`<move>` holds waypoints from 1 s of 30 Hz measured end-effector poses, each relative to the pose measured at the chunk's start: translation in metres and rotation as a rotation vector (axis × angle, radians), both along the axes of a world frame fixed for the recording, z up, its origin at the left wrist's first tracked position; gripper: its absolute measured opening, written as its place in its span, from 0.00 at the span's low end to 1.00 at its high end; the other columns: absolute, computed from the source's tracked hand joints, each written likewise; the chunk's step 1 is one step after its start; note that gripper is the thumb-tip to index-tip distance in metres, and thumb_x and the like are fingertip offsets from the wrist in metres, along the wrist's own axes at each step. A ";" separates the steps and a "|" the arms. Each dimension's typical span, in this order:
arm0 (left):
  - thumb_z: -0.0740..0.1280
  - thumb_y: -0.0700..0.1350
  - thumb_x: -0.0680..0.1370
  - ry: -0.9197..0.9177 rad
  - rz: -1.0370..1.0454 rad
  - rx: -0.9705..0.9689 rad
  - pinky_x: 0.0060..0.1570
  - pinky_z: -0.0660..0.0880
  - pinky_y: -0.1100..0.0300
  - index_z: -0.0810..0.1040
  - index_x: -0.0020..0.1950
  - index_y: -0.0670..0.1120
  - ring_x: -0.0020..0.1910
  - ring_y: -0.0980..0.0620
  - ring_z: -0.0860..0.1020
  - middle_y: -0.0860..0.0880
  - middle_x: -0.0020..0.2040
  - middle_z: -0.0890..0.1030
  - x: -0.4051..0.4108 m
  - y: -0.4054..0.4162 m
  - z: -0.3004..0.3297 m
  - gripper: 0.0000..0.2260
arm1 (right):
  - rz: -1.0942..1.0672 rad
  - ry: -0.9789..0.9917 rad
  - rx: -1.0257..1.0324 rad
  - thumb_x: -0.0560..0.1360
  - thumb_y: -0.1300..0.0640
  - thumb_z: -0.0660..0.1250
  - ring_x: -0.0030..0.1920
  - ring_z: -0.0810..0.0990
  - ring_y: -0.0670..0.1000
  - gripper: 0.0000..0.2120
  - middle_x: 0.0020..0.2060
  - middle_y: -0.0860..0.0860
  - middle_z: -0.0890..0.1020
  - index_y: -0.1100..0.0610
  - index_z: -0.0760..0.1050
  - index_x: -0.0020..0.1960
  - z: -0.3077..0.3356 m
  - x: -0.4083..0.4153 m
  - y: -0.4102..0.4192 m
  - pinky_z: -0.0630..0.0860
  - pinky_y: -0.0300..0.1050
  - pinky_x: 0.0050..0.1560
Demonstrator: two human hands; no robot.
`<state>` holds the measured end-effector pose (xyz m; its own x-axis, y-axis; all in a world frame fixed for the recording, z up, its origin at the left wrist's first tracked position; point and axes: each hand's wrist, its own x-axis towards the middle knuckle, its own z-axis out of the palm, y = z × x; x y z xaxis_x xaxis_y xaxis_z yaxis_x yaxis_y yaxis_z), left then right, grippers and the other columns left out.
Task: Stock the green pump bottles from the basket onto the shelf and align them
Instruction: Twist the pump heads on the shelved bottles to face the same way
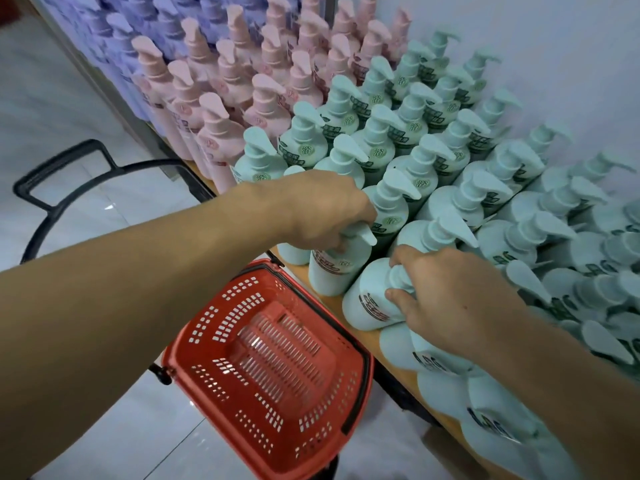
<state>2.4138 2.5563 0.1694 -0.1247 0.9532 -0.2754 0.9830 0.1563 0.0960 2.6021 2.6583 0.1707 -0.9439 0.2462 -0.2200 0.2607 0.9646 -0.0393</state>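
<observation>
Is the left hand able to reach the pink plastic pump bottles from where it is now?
Probably yes: the left hand is at the front-row green bottle, and the pink plastic pump bottles stand just beyond with nothing between.

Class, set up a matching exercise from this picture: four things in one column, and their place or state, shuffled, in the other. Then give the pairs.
Things
1. basket
2. left hand
3. right hand
4. pink bottles

Place or state
A. gripping the pump of the nearer front-row green bottle
B. standing left of the green bottles
C. empty, below the shelf edge
D. on the pump of the farther front-row green bottle

Pairs: 1-C, 2-D, 3-A, 4-B
</observation>
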 end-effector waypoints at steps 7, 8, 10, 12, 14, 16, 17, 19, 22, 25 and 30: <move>0.71 0.51 0.74 0.002 0.029 -0.020 0.41 0.75 0.52 0.74 0.56 0.51 0.44 0.45 0.77 0.49 0.46 0.79 0.007 -0.004 0.005 0.14 | -0.052 0.004 0.081 0.78 0.38 0.61 0.36 0.70 0.50 0.17 0.43 0.45 0.80 0.46 0.70 0.61 -0.001 -0.005 -0.010 0.60 0.42 0.29; 0.71 0.52 0.74 0.007 0.030 -0.018 0.47 0.76 0.51 0.73 0.59 0.52 0.48 0.44 0.78 0.49 0.50 0.79 0.006 -0.008 0.007 0.16 | -0.077 0.022 0.050 0.77 0.37 0.61 0.38 0.72 0.50 0.18 0.45 0.44 0.81 0.45 0.70 0.62 0.001 -0.003 -0.010 0.64 0.42 0.31; 0.70 0.53 0.73 0.009 0.036 0.058 0.60 0.71 0.49 0.70 0.67 0.54 0.57 0.46 0.77 0.51 0.58 0.79 0.000 -0.023 0.014 0.23 | -0.170 0.093 -0.088 0.74 0.34 0.61 0.48 0.78 0.48 0.25 0.52 0.42 0.81 0.43 0.68 0.67 0.005 0.004 -0.010 0.73 0.45 0.40; 0.70 0.49 0.72 -0.046 0.093 0.246 0.64 0.66 0.53 0.70 0.69 0.51 0.60 0.47 0.75 0.50 0.60 0.77 -0.013 -0.043 0.024 0.26 | -0.264 0.251 -0.235 0.71 0.34 0.63 0.56 0.79 0.49 0.29 0.56 0.42 0.80 0.44 0.69 0.69 0.008 0.006 -0.014 0.77 0.49 0.46; 0.70 0.46 0.70 -0.074 0.170 0.297 0.61 0.69 0.50 0.71 0.68 0.49 0.60 0.46 0.74 0.49 0.61 0.77 -0.029 -0.059 0.029 0.26 | -0.263 0.425 -0.230 0.71 0.38 0.67 0.53 0.80 0.51 0.26 0.53 0.44 0.81 0.47 0.74 0.66 0.008 -0.001 -0.020 0.76 0.47 0.45; 0.71 0.46 0.71 -0.062 0.207 0.173 0.59 0.71 0.51 0.70 0.70 0.50 0.60 0.47 0.74 0.50 0.63 0.75 -0.038 -0.065 0.029 0.28 | -0.210 0.470 -0.181 0.72 0.39 0.68 0.53 0.79 0.52 0.26 0.54 0.45 0.81 0.49 0.74 0.66 0.008 -0.015 -0.028 0.74 0.46 0.46; 0.72 0.47 0.71 -0.057 0.213 0.114 0.58 0.72 0.52 0.69 0.71 0.51 0.59 0.48 0.74 0.51 0.63 0.74 -0.040 -0.064 0.027 0.28 | -0.187 0.420 -0.182 0.73 0.37 0.66 0.56 0.79 0.52 0.28 0.57 0.45 0.81 0.47 0.72 0.69 0.008 -0.023 -0.031 0.73 0.48 0.48; 0.74 0.46 0.72 -0.080 0.224 0.060 0.55 0.74 0.52 0.71 0.70 0.52 0.57 0.49 0.75 0.53 0.62 0.73 -0.043 -0.060 0.024 0.27 | -0.152 0.323 -0.193 0.74 0.33 0.62 0.59 0.78 0.52 0.30 0.60 0.46 0.79 0.44 0.67 0.72 0.005 -0.039 -0.034 0.71 0.48 0.49; 0.73 0.46 0.74 -0.064 0.248 0.029 0.56 0.73 0.53 0.73 0.68 0.52 0.58 0.50 0.74 0.52 0.61 0.75 -0.048 -0.048 0.022 0.23 | -0.118 0.281 -0.201 0.77 0.34 0.62 0.55 0.80 0.54 0.25 0.55 0.48 0.81 0.47 0.70 0.68 -0.001 -0.057 -0.031 0.68 0.48 0.42; 0.71 0.46 0.76 0.015 0.267 0.006 0.53 0.74 0.54 0.78 0.63 0.51 0.57 0.48 0.76 0.50 0.57 0.79 -0.049 -0.034 0.022 0.15 | -0.037 0.234 -0.163 0.80 0.43 0.64 0.45 0.80 0.57 0.16 0.43 0.51 0.81 0.53 0.74 0.61 -0.004 -0.066 -0.025 0.66 0.48 0.36; 0.71 0.47 0.76 0.075 0.321 -0.022 0.53 0.74 0.52 0.80 0.60 0.51 0.55 0.47 0.76 0.48 0.55 0.81 -0.044 -0.028 0.027 0.14 | 0.026 0.191 -0.101 0.81 0.50 0.66 0.36 0.72 0.56 0.09 0.29 0.47 0.61 0.55 0.73 0.51 -0.005 -0.065 -0.020 0.62 0.47 0.32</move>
<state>2.3699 2.5281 0.1964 -0.4383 0.8561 -0.2740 0.8875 0.4604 0.0188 2.5367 2.6384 0.1653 -0.9766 0.2070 -0.0590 0.2144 0.9596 -0.1822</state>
